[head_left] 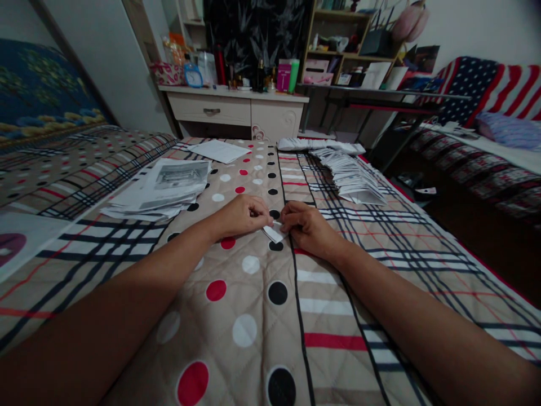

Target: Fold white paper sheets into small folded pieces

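My left hand (243, 215) and my right hand (307, 226) meet over the quilted bedspread (253, 316), both pinching a small folded piece of white paper (274, 232). The fingers of each hand are curled closed on the paper's edges. The paper lies low, touching or just above the cover near a black dot. A stack of printed paper sheets (158, 189) lies to the left of my left hand. A long row of folded paper pieces (350, 175) stretches away on the right, beyond my right hand.
A single white sheet (218, 150) lies at the bed's far end. A white dresser (236, 110) crowded with bottles and a clock stands behind. A dark desk (380, 96) and shelves are at the back right. Another bed with a striped cover (486, 84) is on the right.
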